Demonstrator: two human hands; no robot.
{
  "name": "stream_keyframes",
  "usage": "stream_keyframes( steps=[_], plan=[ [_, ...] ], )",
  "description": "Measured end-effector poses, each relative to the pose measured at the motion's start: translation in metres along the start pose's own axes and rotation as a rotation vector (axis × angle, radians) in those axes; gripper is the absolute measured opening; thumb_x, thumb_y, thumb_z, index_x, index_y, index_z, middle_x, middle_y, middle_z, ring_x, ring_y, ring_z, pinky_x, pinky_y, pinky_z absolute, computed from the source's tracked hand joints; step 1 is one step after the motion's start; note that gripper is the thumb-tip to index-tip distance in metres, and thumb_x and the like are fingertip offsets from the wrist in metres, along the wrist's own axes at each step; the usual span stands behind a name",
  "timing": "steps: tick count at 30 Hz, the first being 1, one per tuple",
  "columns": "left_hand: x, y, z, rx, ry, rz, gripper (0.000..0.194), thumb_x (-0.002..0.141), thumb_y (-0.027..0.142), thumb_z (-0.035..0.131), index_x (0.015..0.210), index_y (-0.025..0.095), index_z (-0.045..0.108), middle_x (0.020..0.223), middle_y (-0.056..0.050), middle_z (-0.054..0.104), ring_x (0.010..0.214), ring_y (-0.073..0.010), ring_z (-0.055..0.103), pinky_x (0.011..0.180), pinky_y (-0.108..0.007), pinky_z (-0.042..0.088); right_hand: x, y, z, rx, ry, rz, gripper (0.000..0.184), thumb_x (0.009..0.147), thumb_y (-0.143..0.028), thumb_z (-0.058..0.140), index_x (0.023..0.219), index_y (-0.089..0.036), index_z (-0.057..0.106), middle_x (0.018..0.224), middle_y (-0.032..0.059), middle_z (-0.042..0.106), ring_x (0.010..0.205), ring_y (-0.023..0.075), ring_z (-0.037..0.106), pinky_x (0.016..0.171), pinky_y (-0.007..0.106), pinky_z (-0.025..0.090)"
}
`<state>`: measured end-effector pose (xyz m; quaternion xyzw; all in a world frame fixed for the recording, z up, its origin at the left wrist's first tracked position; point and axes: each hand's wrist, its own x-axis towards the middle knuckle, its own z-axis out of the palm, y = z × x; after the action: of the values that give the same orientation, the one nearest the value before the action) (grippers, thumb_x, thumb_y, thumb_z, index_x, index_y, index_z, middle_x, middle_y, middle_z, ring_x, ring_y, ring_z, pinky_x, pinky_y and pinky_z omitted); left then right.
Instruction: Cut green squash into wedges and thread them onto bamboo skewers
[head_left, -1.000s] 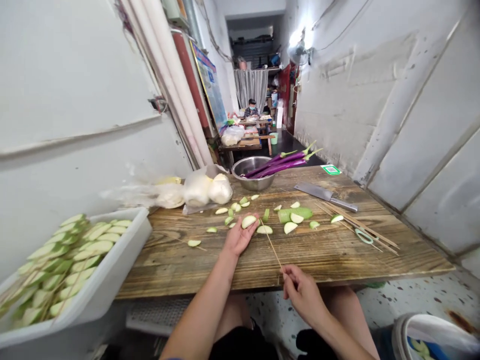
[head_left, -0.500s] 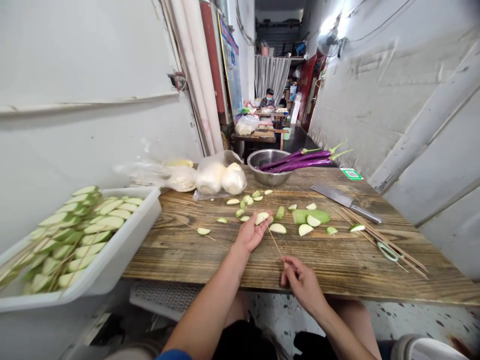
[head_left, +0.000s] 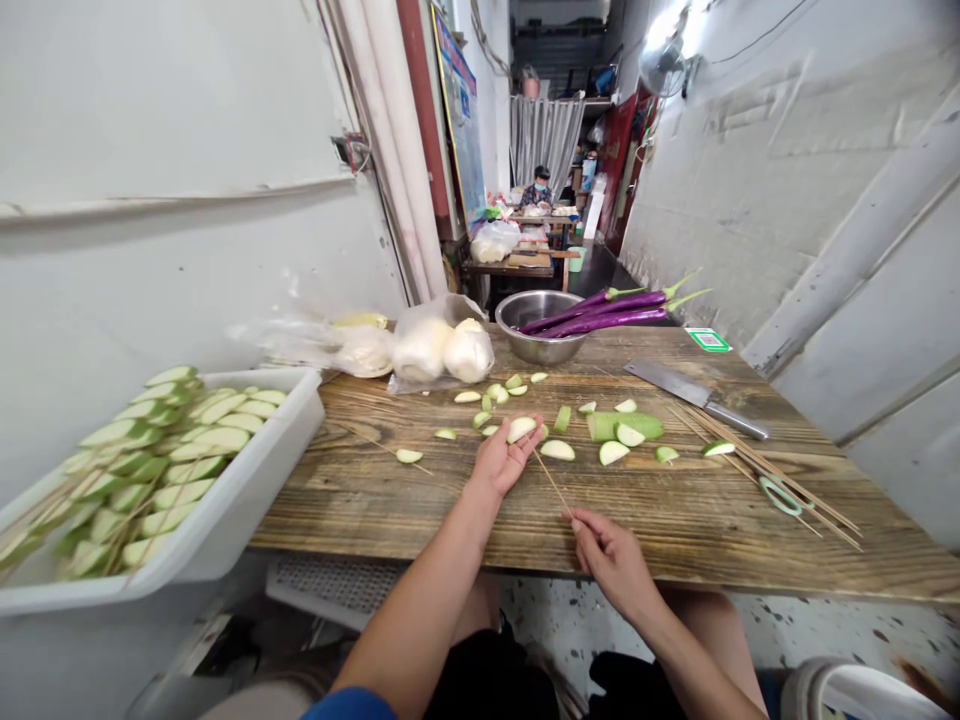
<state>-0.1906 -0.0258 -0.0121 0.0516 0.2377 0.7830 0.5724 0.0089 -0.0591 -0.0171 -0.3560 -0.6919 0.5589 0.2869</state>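
Note:
My left hand (head_left: 504, 462), palm up over the table, holds a half-round zucchini slice (head_left: 520, 430) between thumb and fingers. My right hand (head_left: 611, 560) is closed in a pinch on the lower end of a thin wooden skewer (head_left: 553, 482). The skewer's upper end reaches the fingers of my left hand; whether it touches the slice I cannot tell. Around the left hand lie several loose slices, one of them a larger half-round slice (head_left: 558, 450). To the right is an uncut piece of zucchini (head_left: 600, 427). A single slice on a skewer (head_left: 409, 456) lies to the left.
A white tub (head_left: 304, 400) of skewered slices stands at left. Behind are bagged white vegetables (head_left: 442, 352) and a steel bowl (head_left: 541, 347) with purple eggplants (head_left: 600, 315). A cleaver (head_left: 675, 383), bare skewers and green-handled scissors (head_left: 780, 497) lie right. A person (head_left: 540, 188) sits far back.
The skewer's upper end has drawn slightly down from the slice, with my right hand a little further right. The whole view has shifted slightly.

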Motion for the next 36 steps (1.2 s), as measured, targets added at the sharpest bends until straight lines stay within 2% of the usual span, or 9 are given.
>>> stream_keyframes(
  steps=[8,17,23,32,36],
  plan=[
    [0.0037,0.0001,-0.0022,-0.022,0.070,0.058,0.020,0.087,0.020,0.040,0.087,0.007,0.056,0.097,-0.019,0.063,0.103,-0.0264,0.056,0.086,-0.041,0.048,0.0003,0.0007,-0.0010,-0.090,0.005,-0.049,0.043,0.082,-0.043,0.044,0.099,-0.009,0.064,0.046,-0.0032,0.041,0.043,0.0099,0.038,0.042,0.021,0.032],
    [0.0031,0.0004,-0.0016,0.018,0.056,0.095,0.022,0.087,0.020,0.040,0.084,0.007,0.058,0.092,-0.015,0.064,0.101,-0.0227,0.058,0.088,-0.037,0.048,0.0010,0.0033,-0.0013,-0.095,-0.019,-0.026,0.044,0.083,-0.043,0.043,0.100,-0.008,0.063,0.047,-0.0035,0.041,0.042,0.0092,0.036,0.042,0.021,0.029],
    [0.0018,0.0000,-0.0010,0.024,0.057,0.113,0.019,0.085,0.020,0.046,0.085,0.005,0.058,0.094,-0.018,0.064,0.100,-0.0249,0.058,0.088,-0.039,0.047,0.0018,0.0010,-0.0010,-0.102,-0.021,-0.028,0.046,0.083,-0.043,0.043,0.101,-0.006,0.064,0.046,-0.0036,0.040,0.042,0.0091,0.035,0.041,0.021,0.029],
    [0.0006,-0.0011,-0.0014,0.052,0.024,0.122,0.020,0.086,0.020,0.044,0.084,0.005,0.059,0.090,-0.017,0.065,0.099,-0.0245,0.059,0.090,-0.040,0.045,0.0016,-0.0017,-0.0014,-0.139,0.018,-0.063,0.045,0.082,-0.047,0.043,0.097,-0.012,0.067,0.045,-0.0016,0.048,0.043,0.0109,0.041,0.043,0.021,0.034],
    [0.0012,-0.0014,-0.0027,0.062,0.017,0.119,0.020,0.086,0.020,0.045,0.084,0.006,0.059,0.091,-0.016,0.065,0.099,-0.0239,0.059,0.091,-0.040,0.045,0.0019,0.0004,-0.0015,-0.147,0.004,-0.060,0.045,0.083,-0.046,0.043,0.098,-0.011,0.066,0.046,-0.0014,0.048,0.042,0.0106,0.040,0.042,0.021,0.033]
  ],
)
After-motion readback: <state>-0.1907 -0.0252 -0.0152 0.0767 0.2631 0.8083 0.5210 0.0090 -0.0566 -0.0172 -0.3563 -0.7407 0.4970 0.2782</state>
